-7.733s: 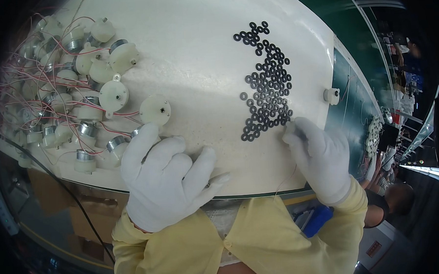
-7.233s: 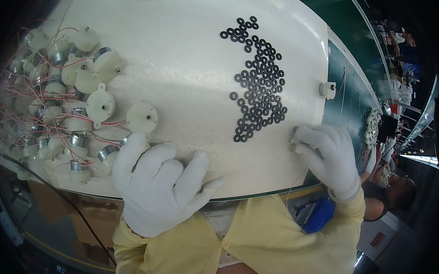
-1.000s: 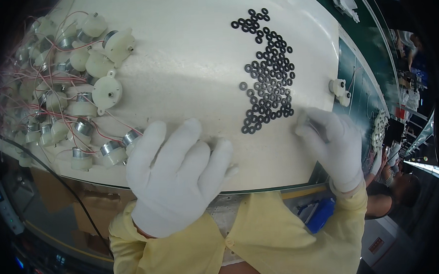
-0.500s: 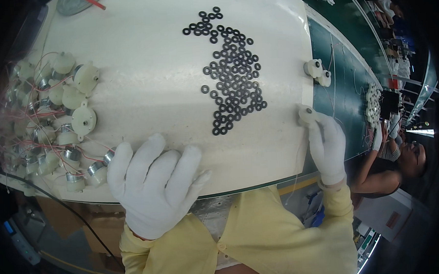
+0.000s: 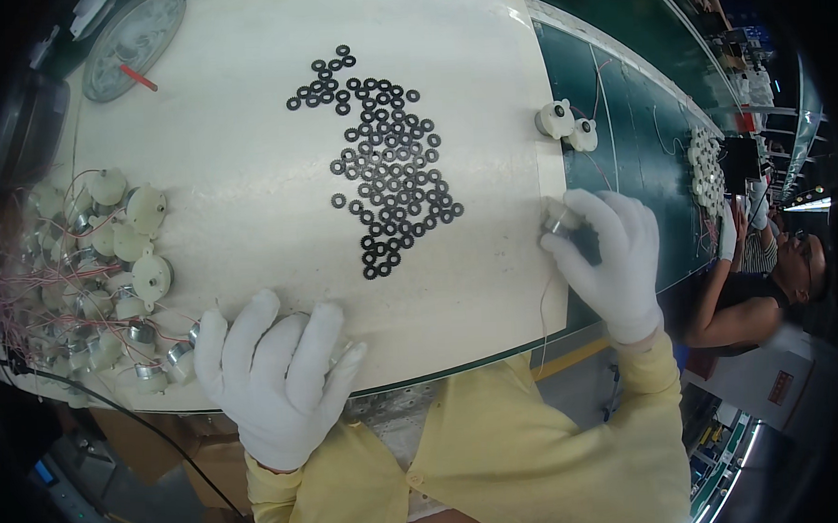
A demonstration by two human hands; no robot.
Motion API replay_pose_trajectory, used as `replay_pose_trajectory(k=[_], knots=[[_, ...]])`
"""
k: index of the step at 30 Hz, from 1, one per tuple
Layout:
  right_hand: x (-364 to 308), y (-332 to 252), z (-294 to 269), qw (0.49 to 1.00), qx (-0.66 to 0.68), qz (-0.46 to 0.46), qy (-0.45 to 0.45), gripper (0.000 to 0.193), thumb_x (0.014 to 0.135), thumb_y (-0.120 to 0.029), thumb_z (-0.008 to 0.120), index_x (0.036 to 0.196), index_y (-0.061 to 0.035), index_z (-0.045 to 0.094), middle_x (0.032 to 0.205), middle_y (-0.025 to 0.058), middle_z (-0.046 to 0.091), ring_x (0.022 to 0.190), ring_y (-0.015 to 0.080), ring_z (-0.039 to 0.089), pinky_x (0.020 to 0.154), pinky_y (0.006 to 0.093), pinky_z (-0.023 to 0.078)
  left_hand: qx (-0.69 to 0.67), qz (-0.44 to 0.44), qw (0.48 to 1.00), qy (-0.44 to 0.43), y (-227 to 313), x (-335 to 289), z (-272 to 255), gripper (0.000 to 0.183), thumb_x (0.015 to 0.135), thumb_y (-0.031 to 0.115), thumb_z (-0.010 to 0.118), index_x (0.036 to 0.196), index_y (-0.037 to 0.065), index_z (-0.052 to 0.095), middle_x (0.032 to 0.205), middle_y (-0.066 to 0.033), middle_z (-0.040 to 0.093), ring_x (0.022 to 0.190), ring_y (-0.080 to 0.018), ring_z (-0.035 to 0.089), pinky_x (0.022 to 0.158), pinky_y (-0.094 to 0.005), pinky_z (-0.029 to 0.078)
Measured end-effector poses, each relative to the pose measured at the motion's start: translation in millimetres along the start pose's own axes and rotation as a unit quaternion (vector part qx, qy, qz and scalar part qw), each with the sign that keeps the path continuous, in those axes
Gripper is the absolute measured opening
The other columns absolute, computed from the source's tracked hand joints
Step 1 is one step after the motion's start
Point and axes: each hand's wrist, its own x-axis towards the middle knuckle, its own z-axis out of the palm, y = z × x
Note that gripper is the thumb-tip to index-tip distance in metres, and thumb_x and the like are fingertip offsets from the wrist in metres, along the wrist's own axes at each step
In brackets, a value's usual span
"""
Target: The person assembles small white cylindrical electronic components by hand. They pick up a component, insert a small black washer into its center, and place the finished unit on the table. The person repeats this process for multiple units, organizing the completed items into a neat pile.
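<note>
Small white round motor at the mat's right edge, in gloved fingers

The small white round motor (image 5: 559,220) sits at the right edge of the cream work mat (image 5: 484,44), grasped by the right hand (image 5: 606,258). The left hand (image 5: 274,375) lies flat, fingers spread, near the front edge. Bare mat separates them; black rubber rings (image 5: 387,160) lie mid-mat, wired motors (image 5: 92,276) crowd the left edge.

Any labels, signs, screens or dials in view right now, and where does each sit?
Round dial face: far left corner of the white mat, grey-white disc with a red pointer.
Red label: lower right, small rectangle on a white box beside the bench.
Dark device: far right by the conveyor, maybe a screen, too small to tell.
</note>
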Motion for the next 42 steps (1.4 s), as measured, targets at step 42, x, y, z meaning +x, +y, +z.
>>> replay_pose_trajectory(k=[42], knots=[[-16.0, -42.2, -0.8, 0.752, 0.658, 0.03, 0.044, 0.061, 0.085, -0.038, 0.083, 0.127, 0.0002, 0.059, 0.079, 0.0031, 0.069, 0.059, 0.0135, 0.061, 0.054, 0.0284, 0.041, 0.085, -0.093, 0.989, 0.073, -16.0, -4.3, -33.7, 0.026, 0.088, 0.024, 0.071, 0.11, 0.01, 0.071, 0.093, -0.0047, 0.067, 0.092, -0.0278, 0.064, 0.091, -0.0471, 0.048]])
